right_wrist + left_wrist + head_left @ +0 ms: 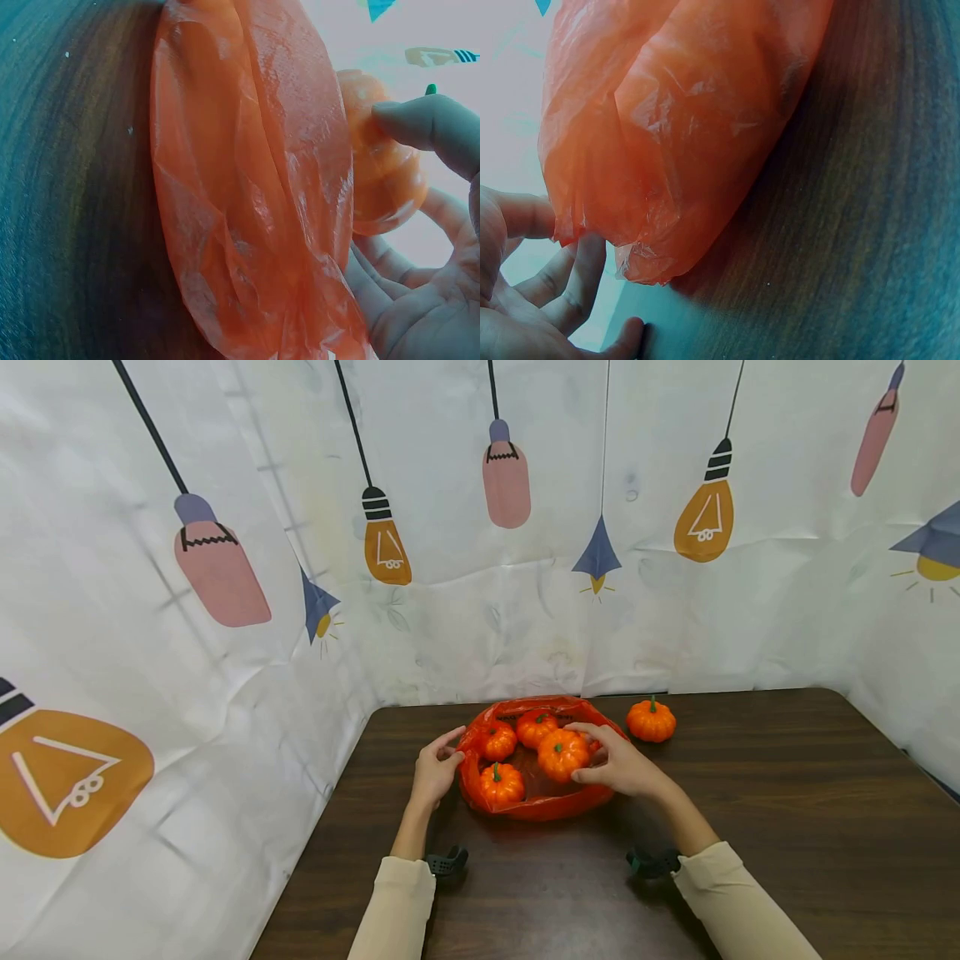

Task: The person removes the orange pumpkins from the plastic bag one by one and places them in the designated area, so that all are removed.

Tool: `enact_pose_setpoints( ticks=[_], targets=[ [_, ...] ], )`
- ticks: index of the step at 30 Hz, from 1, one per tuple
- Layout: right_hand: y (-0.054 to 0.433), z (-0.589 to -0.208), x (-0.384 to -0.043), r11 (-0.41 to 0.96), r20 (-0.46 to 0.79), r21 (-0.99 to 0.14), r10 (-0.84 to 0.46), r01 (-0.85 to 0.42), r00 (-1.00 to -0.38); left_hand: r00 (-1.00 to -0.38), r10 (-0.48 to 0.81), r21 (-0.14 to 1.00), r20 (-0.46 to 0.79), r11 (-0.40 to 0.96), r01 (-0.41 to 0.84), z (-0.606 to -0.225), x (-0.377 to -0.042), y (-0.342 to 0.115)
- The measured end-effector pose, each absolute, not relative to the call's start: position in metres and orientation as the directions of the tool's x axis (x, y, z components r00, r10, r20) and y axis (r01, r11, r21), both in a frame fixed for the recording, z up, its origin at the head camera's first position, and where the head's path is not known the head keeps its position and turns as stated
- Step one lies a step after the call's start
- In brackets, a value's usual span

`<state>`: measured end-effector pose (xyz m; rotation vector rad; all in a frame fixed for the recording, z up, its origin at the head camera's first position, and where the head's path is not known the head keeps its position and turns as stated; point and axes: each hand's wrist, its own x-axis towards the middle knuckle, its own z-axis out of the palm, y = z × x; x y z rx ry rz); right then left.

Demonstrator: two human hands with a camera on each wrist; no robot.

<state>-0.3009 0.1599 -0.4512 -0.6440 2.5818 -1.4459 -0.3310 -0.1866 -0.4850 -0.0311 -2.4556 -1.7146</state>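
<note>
A red plastic bag [540, 811] lies on the table with its mouth spread open. Inside it sit several small orange toy pumpkins, among them a front-left pumpkin [502, 785] and a back pumpkin [536, 727]. At the bag's left rim, my left hand [437, 772] pinches the plastic between thumb and fingers, seen closer in the left wrist view. Over the right part of the opening, my right hand [626, 764] grips a larger pumpkin [564, 756] by thumb and fingertips. In the right wrist view this pumpkin [382, 169] shows above the bag's rim.
Behind the bag on the right, another pumpkin [651, 721] stands on the dark wooden table [780, 793]. A white curtain [465, 635] printed with lamps borders the table at the back and sides. Both wrists carry dark straps.
</note>
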Motion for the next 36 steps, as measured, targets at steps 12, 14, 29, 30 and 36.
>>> enact_pose_setpoints(
  ticks=[12,14,29,30,36],
  targets=[
    [0.174,-0.446,-0.303,0.461,0.12,-0.837,-0.373,-0.296,-0.92,-0.988,-0.075,0.931,0.138,0.35,0.103,-0.485,-0.331,-0.186],
    [0.176,-0.444,-0.303,0.456,0.111,-0.844,-0.364,-0.281,-0.925,-0.987,-0.075,0.932,0.139,0.346,0.105,-0.484,-0.331,-0.186],
    [0.194,-0.439,-0.3,0.424,0.086,-0.874,-0.343,-0.236,-0.936,-0.989,-0.073,0.932,0.132,0.348,0.099,-0.484,-0.331,-0.186],
    [0.195,-0.439,-0.3,0.421,0.087,-0.876,-0.342,-0.235,-0.936,-0.988,-0.074,0.932,0.133,0.349,0.099,-0.484,-0.331,-0.186],
    [0.199,-0.437,-0.3,0.405,0.102,-0.882,-0.335,-0.241,-0.937,-0.988,-0.08,0.933,0.131,0.347,0.095,-0.484,-0.331,-0.187]
  ],
)
